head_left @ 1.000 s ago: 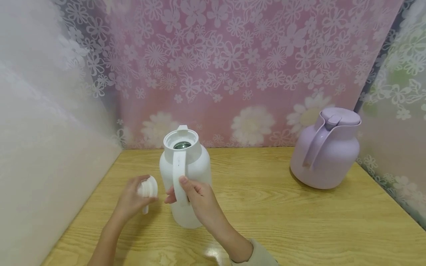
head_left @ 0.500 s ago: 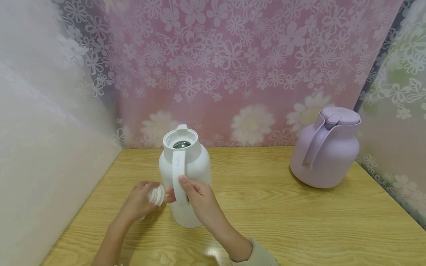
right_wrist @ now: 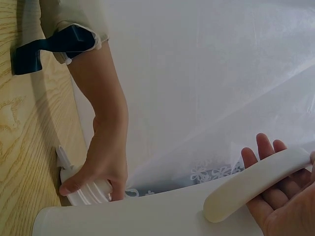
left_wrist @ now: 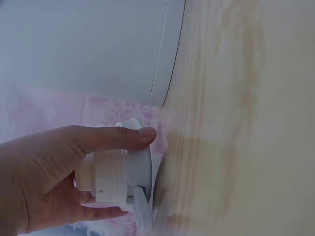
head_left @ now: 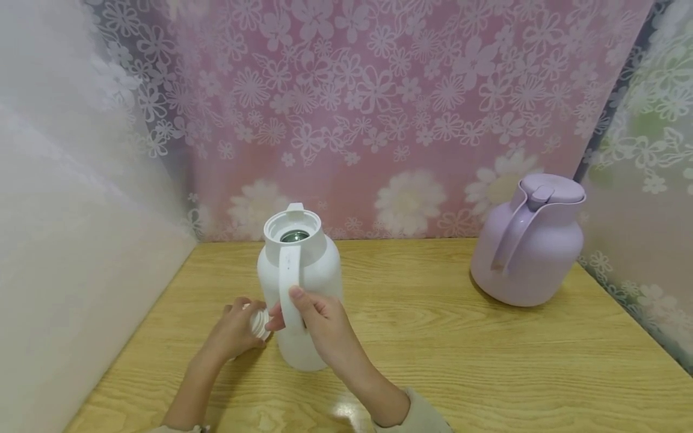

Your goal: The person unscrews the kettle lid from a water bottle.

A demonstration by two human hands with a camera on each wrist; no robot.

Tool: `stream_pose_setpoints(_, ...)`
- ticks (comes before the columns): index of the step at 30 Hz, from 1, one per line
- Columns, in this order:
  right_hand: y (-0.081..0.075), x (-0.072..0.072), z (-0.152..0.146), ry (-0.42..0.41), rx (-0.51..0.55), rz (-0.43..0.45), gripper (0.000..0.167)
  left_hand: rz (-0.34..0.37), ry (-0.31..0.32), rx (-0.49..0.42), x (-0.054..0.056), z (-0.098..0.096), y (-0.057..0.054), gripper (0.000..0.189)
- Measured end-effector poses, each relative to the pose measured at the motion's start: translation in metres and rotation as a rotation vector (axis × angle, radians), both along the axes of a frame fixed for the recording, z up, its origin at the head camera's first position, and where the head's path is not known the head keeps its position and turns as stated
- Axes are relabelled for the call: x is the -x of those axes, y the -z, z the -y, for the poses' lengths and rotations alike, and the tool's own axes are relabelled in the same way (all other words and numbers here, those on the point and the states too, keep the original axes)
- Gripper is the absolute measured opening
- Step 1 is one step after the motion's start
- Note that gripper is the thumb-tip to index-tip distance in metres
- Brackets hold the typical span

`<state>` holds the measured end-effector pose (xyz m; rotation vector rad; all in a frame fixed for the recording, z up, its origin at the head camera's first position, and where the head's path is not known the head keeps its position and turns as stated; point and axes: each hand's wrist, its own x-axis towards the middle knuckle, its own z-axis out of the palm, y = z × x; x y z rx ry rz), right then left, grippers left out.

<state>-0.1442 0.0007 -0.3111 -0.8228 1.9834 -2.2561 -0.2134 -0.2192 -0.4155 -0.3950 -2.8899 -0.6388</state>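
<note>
My left hand [head_left: 230, 334] grips a white screw-in lid [head_left: 261, 323] beside the base of a white thermos jug [head_left: 322, 270]. In the left wrist view the lid [left_wrist: 139, 167] is upside down: its flat top faces the wooden surface, right at it, and a small lever sticks out at its side. The jug stands upright with its mouth uncovered, showing a shiny inner liner. Round its handle [right_wrist: 256, 182] curl the fingers of my right hand [head_left: 330, 328], with the thumb along the handle's side.
A lilac thermos jug [head_left: 533, 252] with its lid on stands at the back right of the wooden table [head_left: 411, 343]. Pink floral cloth [head_left: 346, 120] hangs along the back, and a pale sheet [head_left: 92, 198] rises along the left side.
The left hand has moved right and slightly down with the lid, turning it from edge-on to tilted over, closer to the white jug. The right hand and jug have stayed put.
</note>
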Motion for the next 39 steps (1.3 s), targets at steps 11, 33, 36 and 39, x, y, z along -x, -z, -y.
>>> stream_pose_setpoints(11, -0.001, -0.001, 0.0, 0.01, -0.006, 0.004, 0.048, -0.008, -0.026, 0.03, 0.0, -0.007, 0.0, 0.065)
stream_pose_setpoints(33, -0.001, 0.0, 0.0, 0.033, -0.031, 0.005, 0.048, -0.088, -0.109, 0.115, 0.006, -0.019, 0.003, 0.062)
stream_pose_setpoints(36, -0.001, 0.0, 0.0, 0.032, -0.025, 0.014, 0.047, -0.078, -0.116, 0.132, 0.006, -0.019, 0.003, 0.068)
stream_pose_setpoints(39, -0.001, 0.0, 0.001, 0.027, -0.021, 0.021, 0.048, -0.064, -0.119, 0.139, 0.006, -0.018, 0.002, 0.07)
